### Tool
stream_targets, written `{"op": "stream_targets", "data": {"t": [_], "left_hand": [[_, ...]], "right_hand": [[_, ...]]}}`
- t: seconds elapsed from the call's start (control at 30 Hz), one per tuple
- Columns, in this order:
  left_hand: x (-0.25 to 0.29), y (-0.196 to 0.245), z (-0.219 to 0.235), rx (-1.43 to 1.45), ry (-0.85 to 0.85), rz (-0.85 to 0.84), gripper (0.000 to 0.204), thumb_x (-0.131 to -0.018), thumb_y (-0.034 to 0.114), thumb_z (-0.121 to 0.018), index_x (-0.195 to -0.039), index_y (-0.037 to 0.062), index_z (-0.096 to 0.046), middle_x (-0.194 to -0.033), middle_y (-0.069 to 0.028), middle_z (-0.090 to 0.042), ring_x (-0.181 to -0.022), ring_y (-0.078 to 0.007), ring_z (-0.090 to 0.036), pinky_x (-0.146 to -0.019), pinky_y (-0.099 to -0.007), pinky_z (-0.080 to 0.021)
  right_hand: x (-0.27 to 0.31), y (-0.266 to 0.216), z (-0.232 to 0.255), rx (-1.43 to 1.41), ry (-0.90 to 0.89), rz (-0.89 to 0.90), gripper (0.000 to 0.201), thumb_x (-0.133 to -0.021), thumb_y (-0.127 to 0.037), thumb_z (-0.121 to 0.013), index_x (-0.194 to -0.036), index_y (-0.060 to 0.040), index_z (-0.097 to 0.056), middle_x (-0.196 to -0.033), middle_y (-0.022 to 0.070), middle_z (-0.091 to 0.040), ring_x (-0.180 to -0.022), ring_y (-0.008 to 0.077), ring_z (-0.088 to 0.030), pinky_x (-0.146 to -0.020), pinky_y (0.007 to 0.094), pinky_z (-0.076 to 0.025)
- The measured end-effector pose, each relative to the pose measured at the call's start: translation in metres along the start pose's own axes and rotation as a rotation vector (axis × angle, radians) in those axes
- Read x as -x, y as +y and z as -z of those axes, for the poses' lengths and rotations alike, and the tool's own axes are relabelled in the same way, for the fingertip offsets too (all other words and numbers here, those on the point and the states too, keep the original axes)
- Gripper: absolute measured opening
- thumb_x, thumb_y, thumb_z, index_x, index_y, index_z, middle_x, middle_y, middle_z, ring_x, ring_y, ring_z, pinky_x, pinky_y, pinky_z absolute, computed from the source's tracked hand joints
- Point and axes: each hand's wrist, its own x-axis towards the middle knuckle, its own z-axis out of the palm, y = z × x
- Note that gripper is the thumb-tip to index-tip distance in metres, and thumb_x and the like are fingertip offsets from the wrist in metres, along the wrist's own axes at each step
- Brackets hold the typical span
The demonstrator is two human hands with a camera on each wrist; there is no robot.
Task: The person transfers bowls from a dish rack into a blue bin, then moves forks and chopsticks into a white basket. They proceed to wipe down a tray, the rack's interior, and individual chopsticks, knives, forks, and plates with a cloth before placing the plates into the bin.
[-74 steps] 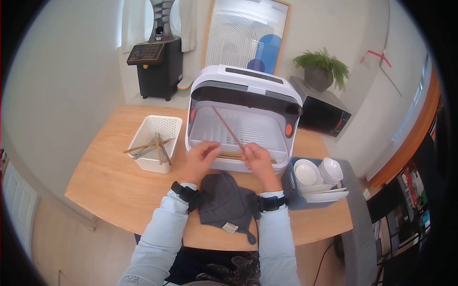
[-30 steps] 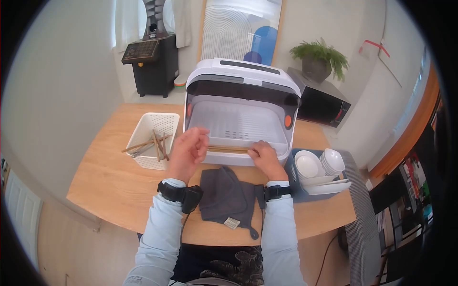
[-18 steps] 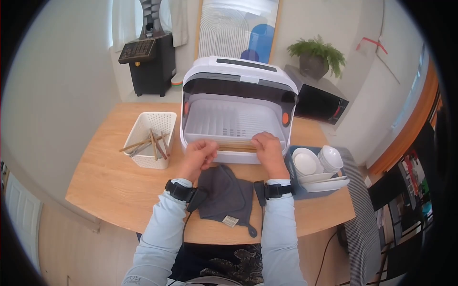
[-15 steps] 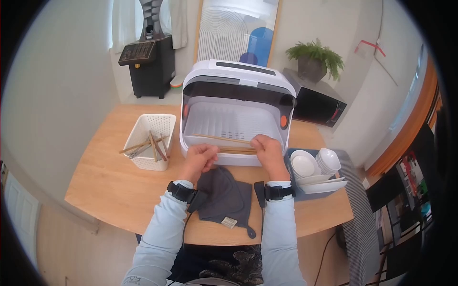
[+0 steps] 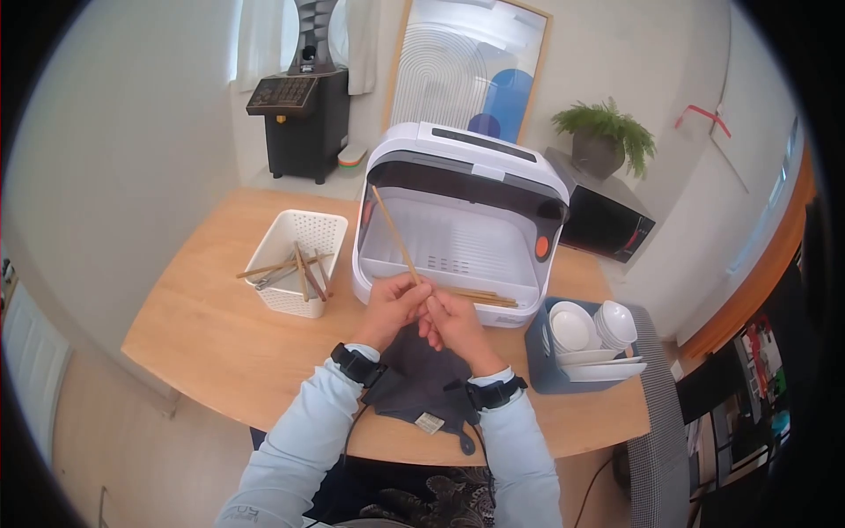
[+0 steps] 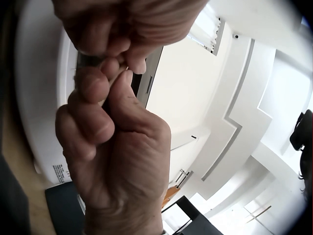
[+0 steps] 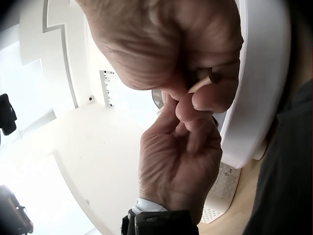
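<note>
In the head view a light wooden chopstick [image 5: 396,233] tilts up to the left in front of the white dish cabinet [image 5: 515,311]. My left hand [image 5: 392,310] pinches it low down with thumb and fingers. My right hand [image 5: 462,327] is pressed close against the left, its fingers curled round the lower part; the right wrist view shows the butt end of the chopstick [image 7: 210,78] poking out of this hand. Several more chopsticks [image 5: 493,297] lie along the cabinet's front ledge, just beyond the right hand. Curled fingers hide part of the held chopstick.
A white basket [image 5: 286,303] with several sticks and utensils stands on the left. To the right is a blue bin [image 5: 559,384] with white bowls [image 5: 572,329] and plates. A dark grey cloth [image 5: 409,378] lies under the wrists. The cabinet's tinted lid [image 5: 458,179] is raised.
A darker chopstick was in the right hand at first. Later the right hand lifted a light one from the ledge, and now both hands have come together on it, its tip swung upward.
</note>
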Motion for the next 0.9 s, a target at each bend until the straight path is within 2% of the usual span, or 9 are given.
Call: {"op": "stream_targets", "data": {"t": [0.1, 0.2, 0.3, 0.37, 0.47, 0.6, 0.7, 0.8, 0.9], "left_hand": [[0.004, 0.010, -0.008, -0.006, 0.135, -0.052, 0.024, -0.100, 0.026, -0.051, -0.093, 0.0045, -0.057, -0.067, -0.0023, -0.057, -0.048, -0.0045, -0.042, -0.043, -0.0194, -0.031], [0.007, 0.021, -0.007, 0.035, 0.276, -0.099, 0.029, -0.101, 0.033, -0.046, -0.088, 0.0074, -0.051, -0.067, -0.0043, -0.058, -0.046, -0.0065, -0.044, -0.041, -0.0210, -0.033], [0.008, 0.029, 0.000, 0.239, 0.344, -0.166, 0.032, -0.102, 0.037, -0.043, -0.091, 0.0088, -0.050, -0.065, -0.0037, -0.055, -0.043, -0.0079, -0.039, -0.039, -0.0221, -0.031], [0.009, 0.039, -0.003, 0.498, 0.418, -0.184, 0.032, -0.103, 0.038, -0.042, -0.093, 0.0085, -0.049, -0.064, -0.0013, -0.051, -0.044, -0.0080, -0.035, -0.040, -0.0216, -0.028], [0.010, 0.049, 0.012, 0.697, 0.477, -0.167, 0.036, -0.102, 0.042, -0.041, -0.095, 0.0082, -0.050, -0.068, 0.0002, -0.050, -0.045, -0.0089, -0.033, -0.043, -0.0213, -0.029], [0.008, 0.057, 0.017, 0.774, 0.564, -0.234, 0.044, -0.096, 0.049, -0.053, -0.109, 0.0078, -0.045, -0.079, -0.0037, -0.052, -0.053, -0.0081, -0.038, -0.046, -0.0207, -0.030], [0.007, 0.055, 0.014, 0.738, 0.598, -0.241, 0.049, -0.093, 0.048, -0.059, -0.114, 0.0078, -0.041, -0.085, -0.0058, -0.053, -0.056, -0.0079, -0.039, -0.046, -0.0204, -0.030], [0.000, 0.044, 0.015, 0.620, 0.649, -0.308, 0.041, -0.094, 0.041, -0.060, -0.111, 0.0070, -0.045, -0.081, -0.0041, -0.053, -0.054, -0.0078, -0.038, -0.045, -0.0201, -0.029], [0.002, 0.037, 0.022, 0.480, 0.403, -0.245, 0.028, -0.095, 0.031, -0.060, -0.105, 0.0054, -0.052, -0.075, -0.0021, -0.053, -0.050, -0.0072, -0.037, -0.043, -0.0203, -0.027]], "right_hand": [[-0.001, 0.002, 0.003, 0.051, 0.085, 0.080, 0.024, -0.099, -0.020, -0.049, -0.086, -0.0021, -0.059, -0.068, 0.0079, -0.062, -0.051, 0.0175, -0.059, -0.046, 0.0286, -0.045], [-0.005, 0.009, 0.026, 0.582, 0.409, 0.387, 0.017, -0.092, -0.014, -0.056, -0.082, -0.0015, -0.060, -0.075, 0.0132, -0.066, -0.059, 0.0311, -0.062, -0.055, 0.0366, -0.049], [-0.004, 0.014, 0.051, 0.861, 0.603, 0.476, 0.010, -0.084, -0.010, -0.061, -0.080, -0.0009, -0.062, -0.081, 0.0151, -0.065, -0.073, 0.0387, -0.061, -0.066, 0.0422, -0.049], [-0.006, 0.027, 0.070, 0.946, 0.587, 0.467, 0.011, -0.082, -0.011, -0.062, -0.079, -0.0016, -0.063, -0.081, 0.0142, -0.064, -0.078, 0.0372, -0.061, -0.070, 0.0436, -0.049], [-0.009, 0.040, 0.080, 1.031, 0.571, 0.457, 0.012, -0.082, -0.013, -0.063, -0.077, -0.0019, -0.064, -0.081, 0.0140, -0.063, -0.081, 0.0364, -0.059, -0.073, 0.0453, -0.048], [-0.009, 0.041, 0.079, 1.001, 0.548, 0.466, 0.016, -0.083, -0.016, -0.063, -0.075, -0.0017, -0.065, -0.081, 0.0153, -0.063, -0.081, 0.0371, -0.059, -0.073, 0.0465, -0.048], [-0.010, 0.046, 0.080, 0.986, 0.534, 0.454, 0.019, -0.084, -0.018, -0.063, -0.075, -0.0011, -0.065, -0.081, 0.0164, -0.063, -0.081, 0.0378, -0.059, -0.073, 0.0465, -0.048], [-0.012, 0.049, 0.084, 0.987, 0.494, 0.435, 0.020, -0.085, -0.019, -0.062, -0.075, -0.0010, -0.065, -0.081, 0.0172, -0.063, -0.082, 0.0381, -0.059, -0.073, 0.0464, -0.048], [-0.012, 0.049, 0.085, 0.997, 0.469, 0.439, 0.019, -0.084, -0.018, -0.062, -0.077, -0.0006, -0.065, -0.081, 0.0169, -0.062, -0.083, 0.0378, -0.058, -0.073, 0.0467, -0.048]]}}
